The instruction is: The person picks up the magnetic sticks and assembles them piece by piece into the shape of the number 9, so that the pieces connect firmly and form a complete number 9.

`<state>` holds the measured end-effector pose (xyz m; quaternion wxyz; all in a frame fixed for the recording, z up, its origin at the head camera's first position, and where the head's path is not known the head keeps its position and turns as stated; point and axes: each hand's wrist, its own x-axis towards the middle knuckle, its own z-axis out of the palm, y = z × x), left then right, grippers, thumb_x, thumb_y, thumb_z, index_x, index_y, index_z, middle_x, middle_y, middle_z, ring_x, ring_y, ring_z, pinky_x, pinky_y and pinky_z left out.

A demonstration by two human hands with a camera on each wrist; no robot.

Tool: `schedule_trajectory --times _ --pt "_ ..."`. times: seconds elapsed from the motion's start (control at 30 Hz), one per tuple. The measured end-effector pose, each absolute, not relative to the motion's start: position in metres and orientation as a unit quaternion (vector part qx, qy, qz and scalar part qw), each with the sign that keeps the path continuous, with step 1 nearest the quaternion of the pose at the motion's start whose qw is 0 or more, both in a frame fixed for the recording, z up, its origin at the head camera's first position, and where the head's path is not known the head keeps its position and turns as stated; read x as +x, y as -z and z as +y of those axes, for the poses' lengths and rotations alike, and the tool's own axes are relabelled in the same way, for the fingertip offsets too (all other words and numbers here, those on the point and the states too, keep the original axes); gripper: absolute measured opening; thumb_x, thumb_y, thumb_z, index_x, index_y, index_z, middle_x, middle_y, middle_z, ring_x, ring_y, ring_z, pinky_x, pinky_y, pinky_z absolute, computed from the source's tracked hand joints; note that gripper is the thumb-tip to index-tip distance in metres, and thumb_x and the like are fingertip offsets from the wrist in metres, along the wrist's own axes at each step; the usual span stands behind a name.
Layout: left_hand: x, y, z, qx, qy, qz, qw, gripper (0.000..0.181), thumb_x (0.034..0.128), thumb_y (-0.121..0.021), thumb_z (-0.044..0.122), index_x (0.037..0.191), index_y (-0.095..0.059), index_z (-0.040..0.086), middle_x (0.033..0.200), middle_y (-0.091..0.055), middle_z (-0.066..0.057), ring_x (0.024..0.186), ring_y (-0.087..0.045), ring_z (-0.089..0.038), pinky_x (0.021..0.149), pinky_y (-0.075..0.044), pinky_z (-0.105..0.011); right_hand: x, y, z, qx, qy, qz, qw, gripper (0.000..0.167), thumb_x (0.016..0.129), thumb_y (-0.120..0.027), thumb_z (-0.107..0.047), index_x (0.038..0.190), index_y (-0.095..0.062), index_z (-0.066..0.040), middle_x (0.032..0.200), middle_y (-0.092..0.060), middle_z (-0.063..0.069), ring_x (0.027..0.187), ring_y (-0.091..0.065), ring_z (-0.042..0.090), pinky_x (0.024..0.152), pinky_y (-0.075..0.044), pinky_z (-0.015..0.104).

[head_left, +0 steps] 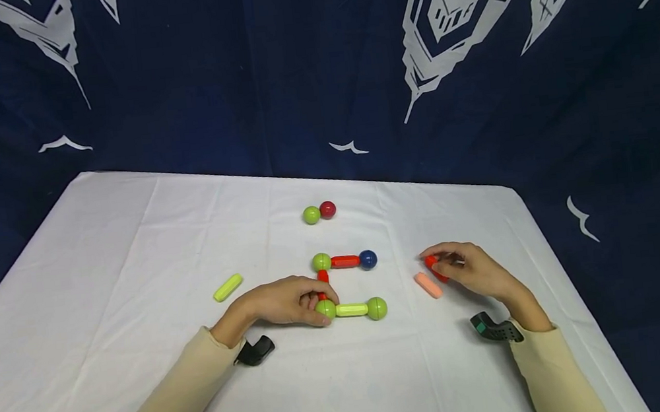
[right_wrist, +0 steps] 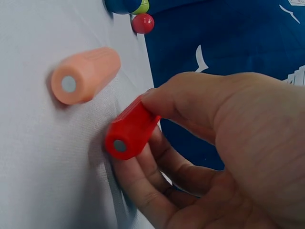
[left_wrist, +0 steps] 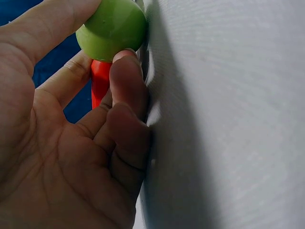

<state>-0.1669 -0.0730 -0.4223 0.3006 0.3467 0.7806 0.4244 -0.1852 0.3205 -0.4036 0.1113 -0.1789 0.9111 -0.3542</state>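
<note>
My left hand [head_left: 291, 300] grips the green ball [left_wrist: 112, 31] at the near left corner of a joined shape of magnetic rods and balls. From that ball a yellow-green rod [head_left: 352, 310] runs right to another green ball [head_left: 377, 308]. A red rod [head_left: 323, 276] goes back to a green ball [head_left: 321, 262], and a second red rod [head_left: 345, 261] links this to a blue ball [head_left: 367, 259]. My right hand [head_left: 479, 271] pinches a loose red rod [right_wrist: 133, 129] between thumb and fingers. Beside it lies an orange rod [right_wrist: 88, 76], its metal end showing.
Farther back on the white cloth [head_left: 253, 399], a green ball [head_left: 311, 215] and a dark red ball [head_left: 328, 209] sit side by side. A yellow-green rod [head_left: 228, 287] lies left of the shape. Behind the table hangs a dark blue curtain [head_left: 206, 98].
</note>
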Motion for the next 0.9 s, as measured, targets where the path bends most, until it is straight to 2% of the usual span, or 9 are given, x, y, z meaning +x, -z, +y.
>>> schedule_trajectory --times 0.17,0.4,0.57,0.67,0.7,0.77,0.9 --pt "-0.167 0.422 -0.073 0.347 -0.425 0.78 0.301 0.023 0.0892 -0.077 0.022 0.11 -0.07 0.022 0.071 -0.048 0.006 0.061 -0.043 -0.007 0.061 -0.035 -0.019 -0.185 0.403 0.319 -0.173 0.374 0.906 0.101 0.025 0.097 -0.06 -0.002 0.12 -0.068 -0.007 0.111 -0.068 0.014 0.092 -0.063 0.024 0.07 -0.052 0.025" --pt "-0.168 0.422 -0.072 0.346 -0.421 0.782 0.302 0.023 0.089 -0.077 0.022 0.11 -0.07 0.023 0.071 -0.049 0.006 0.061 -0.044 -0.007 0.061 -0.035 -0.02 -0.182 0.398 0.311 -0.178 0.405 0.893 0.089 0.026 0.098 -0.058 -0.002 0.123 -0.064 -0.001 0.102 -0.068 0.017 0.088 -0.061 0.022 0.067 -0.051 0.027" --pt "-0.168 0.421 -0.072 0.345 -0.422 0.781 0.304 0.023 0.0893 -0.077 0.022 0.111 -0.069 0.022 0.072 -0.048 0.006 0.062 -0.044 -0.007 0.06 -0.035 -0.019 -0.177 0.394 0.298 -0.15 0.43 0.885 0.097 0.028 0.099 -0.062 -0.01 0.125 -0.062 -0.001 0.121 -0.066 0.019 0.1 -0.065 0.025 0.076 -0.055 0.03" --pt "-0.168 0.42 -0.071 0.346 -0.426 0.777 0.308 0.023 0.0895 -0.077 0.021 0.111 -0.069 0.02 0.072 -0.048 0.005 0.063 -0.044 -0.007 0.06 -0.034 -0.019 -0.175 0.395 0.287 -0.142 0.445 0.878 0.104 0.029 0.099 -0.061 -0.013 0.127 -0.062 -0.002 0.124 -0.065 0.019 0.102 -0.065 0.021 0.081 -0.054 0.027" --pt "-0.168 0.419 -0.071 0.347 -0.428 0.775 0.309 0.023 0.0895 -0.077 0.021 0.111 -0.069 0.019 0.072 -0.048 0.005 0.063 -0.044 -0.007 0.06 -0.034 -0.019 -0.174 0.396 0.284 -0.142 0.453 0.873 0.11 0.03 0.1 -0.061 -0.014 0.127 -0.061 -0.002 0.115 -0.066 0.022 0.092 -0.067 0.022 0.077 -0.054 0.027" --pt "-0.168 0.419 -0.071 0.347 -0.43 0.775 0.308 0.023 0.0896 -0.077 0.021 0.111 -0.069 0.019 0.072 -0.048 0.004 0.062 -0.044 -0.007 0.061 -0.034 -0.019 -0.172 0.396 0.276 -0.14 0.465 0.866 0.12 0.03 0.1 -0.062 -0.015 0.127 -0.06 -0.003 0.113 -0.066 0.022 0.086 -0.065 0.023 0.07 -0.052 0.027" --pt "-0.168 0.42 -0.073 0.349 -0.43 0.775 0.305 0.023 0.0896 -0.076 0.021 0.111 -0.069 0.018 0.072 -0.048 0.004 0.062 -0.044 -0.008 0.061 -0.035 -0.02 -0.167 0.399 0.26 -0.139 0.478 0.857 0.129 0.031 0.098 -0.064 -0.014 0.127 -0.061 -0.005 0.114 -0.066 0.02 0.086 -0.063 0.026 0.065 -0.051 0.028"
